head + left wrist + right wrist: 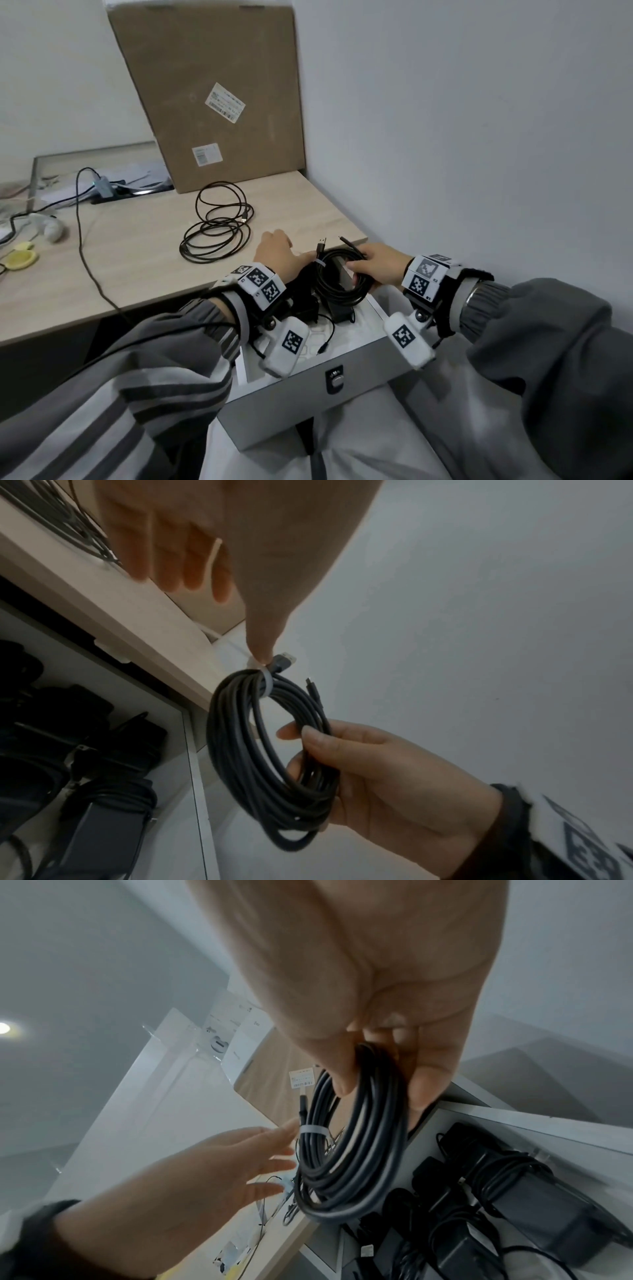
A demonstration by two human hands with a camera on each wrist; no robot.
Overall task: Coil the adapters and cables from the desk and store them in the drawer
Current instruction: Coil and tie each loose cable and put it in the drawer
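Black coiled cable (342, 279) gripped in right hand (378, 265).

A black coiled cable (342, 279) is wearing a white tie (320, 263), and black adapters (337, 310) are lying in the light grey drawer (308, 404). Grey striped sleeves (113, 387) are showing beside black-and-white checked wrist tags (262, 281), and a brown cardboard box (219, 92) is standing on the pale wood-grain desk (130, 260).

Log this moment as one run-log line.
right hand: grips coiled black cable over open grey drawer | left hand: open, touching white tie | loose black cable: on desk
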